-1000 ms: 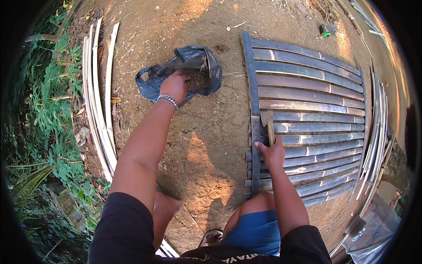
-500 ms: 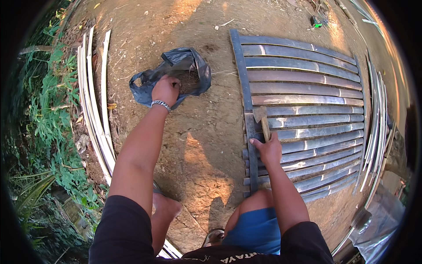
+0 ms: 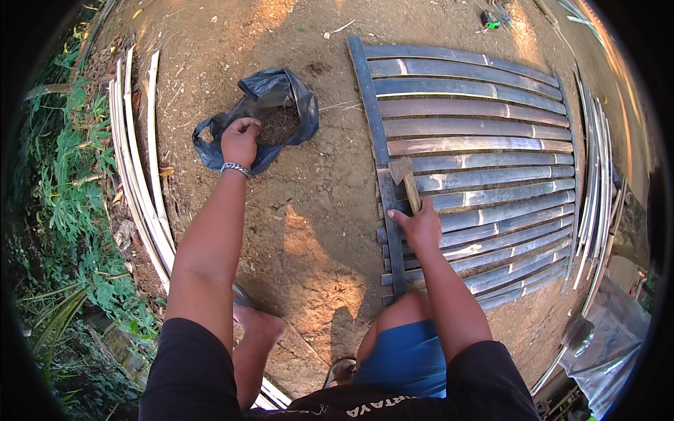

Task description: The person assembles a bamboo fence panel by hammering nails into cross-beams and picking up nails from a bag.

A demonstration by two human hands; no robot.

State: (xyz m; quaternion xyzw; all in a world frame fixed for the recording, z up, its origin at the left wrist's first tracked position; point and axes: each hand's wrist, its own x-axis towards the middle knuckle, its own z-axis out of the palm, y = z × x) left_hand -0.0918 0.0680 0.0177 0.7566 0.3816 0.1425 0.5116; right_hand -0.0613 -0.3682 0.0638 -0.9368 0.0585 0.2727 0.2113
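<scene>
My left hand point(image 3: 240, 144) is over the near rim of a black plastic bag point(image 3: 303, 112) on the ground, thumb and fingers pinched together. Whatever may be between the fingertips is too small to make out. Inside the bag lies a heap of thin brown nail-like pieces point(image 3: 279, 126). My right hand point(image 3: 423, 228) grips the wooden handle of a small hatchet-like tool point(image 3: 412, 193). Its flat metal head rests near the left upright of a slatted bamboo panel point(image 3: 477, 128), and my right thumb reaches toward that upright. The panel lies flat, its dark slats running crosswise.
Pale bamboo strips point(image 3: 152, 126) lie left of the bag, beside green plants point(image 3: 77, 161). More strips point(image 3: 595, 182) lie along the panel's right side. A green and black tape measure point(image 3: 490, 21) sits on the soil at the far right. Clear plastic sheeting point(image 3: 607, 344) is at lower right.
My left hand has drawn back slightly toward the bag's near left edge, with its pinched fingers more visible. The view has shifted a little; my right hand keeps its grip on the tool.
</scene>
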